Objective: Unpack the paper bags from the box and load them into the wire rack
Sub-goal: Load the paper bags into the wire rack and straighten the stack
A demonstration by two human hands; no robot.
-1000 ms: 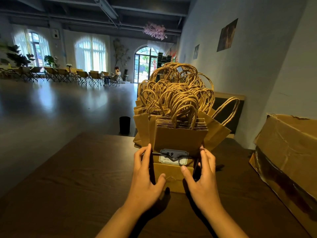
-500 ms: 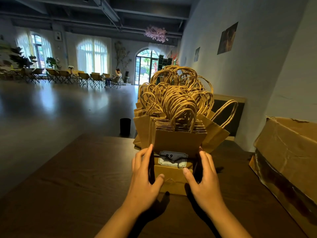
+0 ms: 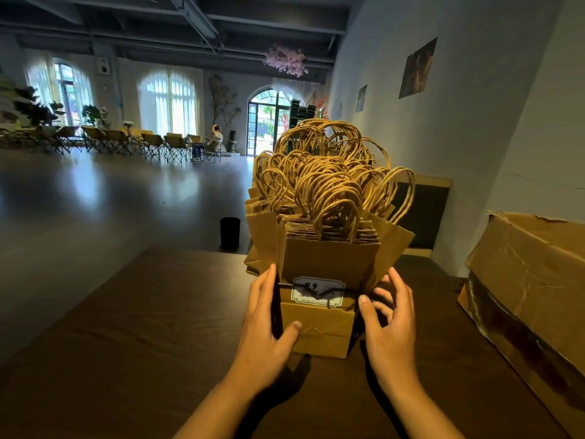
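While the kraft paper bags (image 3: pixel 327 264) are packed upright in the wire rack (image 3: pixel 364 315) near the far edge of the dark wooden table (image 3: pixel 126 327), a tipping of the whole bundle is judged the main risk. The left hand (image 3: pixel 264 324) is laid against the rack's left side with straight fingers and the thumb on the front bag; the right hand (image 3: pixel 391 321) is held wide, just beside the right side, and contact cannot be told. If only one side is pushed, the outer bags (already fanned outward) could be spilled toward the edge. The twisted handles (image 3: pixel 329 179) could also be caught in each other. A torn cardboard box (image 3: pixel 531 280) is seen at the right edge. Behind, a large hall with arched windows (image 3: pixel 167 99) and folding chairs (image 3: pixel 133 142) is seen.
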